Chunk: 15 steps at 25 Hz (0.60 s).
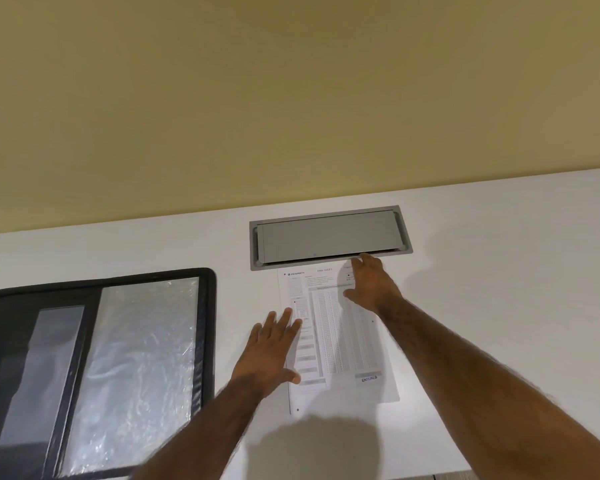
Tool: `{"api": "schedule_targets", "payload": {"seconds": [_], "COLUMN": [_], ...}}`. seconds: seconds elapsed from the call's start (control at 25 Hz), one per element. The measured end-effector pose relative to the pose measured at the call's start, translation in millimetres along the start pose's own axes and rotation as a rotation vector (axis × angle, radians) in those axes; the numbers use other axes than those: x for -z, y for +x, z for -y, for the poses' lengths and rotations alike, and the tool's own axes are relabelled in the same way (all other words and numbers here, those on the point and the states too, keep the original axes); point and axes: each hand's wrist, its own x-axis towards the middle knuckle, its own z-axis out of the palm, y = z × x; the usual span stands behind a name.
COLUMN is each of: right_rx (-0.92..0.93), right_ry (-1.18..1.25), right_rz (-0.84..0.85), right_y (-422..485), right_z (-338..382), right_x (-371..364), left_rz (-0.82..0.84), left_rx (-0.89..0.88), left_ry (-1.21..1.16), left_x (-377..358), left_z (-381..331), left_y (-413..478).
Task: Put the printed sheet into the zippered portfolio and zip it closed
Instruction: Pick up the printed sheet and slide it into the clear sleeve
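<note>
The printed sheet [340, 344] lies flat on the white table [499, 271], a form with dense grids and an "ENTERED" stamp near its lower right. My left hand [274, 351] rests flat on the sheet's left edge, fingers spread. My right hand [371, 285] lies over the sheet's top right corner, fingers apart, reaching the far edge. The black zippered portfolio [207, 341] lies open to the left, showing clear plastic sleeves inside; its zipper is undone.
A grey cable-access flap [326, 237] is set into the table just beyond the sheet. A beige wall [291, 98] rises behind the table. The table's near edge runs along the bottom right.
</note>
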Motion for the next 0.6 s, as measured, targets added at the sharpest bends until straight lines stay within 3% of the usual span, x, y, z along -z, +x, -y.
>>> {"api": "schedule_targets", "payload": {"seconds": [0.44,0.6], "right_rx": [0.009,-0.062], "right_ry": [-0.060,0.169], "right_rz": [-0.048,0.002], "right_y": [-7,-8], "right_z": [11,21], "right_x": [4,-3], "left_rz": [0.004,0.002], "left_rx": [0.021,0.025], "left_ry": [0.029,0.042], "left_x": [-9,-10], "left_z": [-2,-2], "left_y": [-7,-7]}}
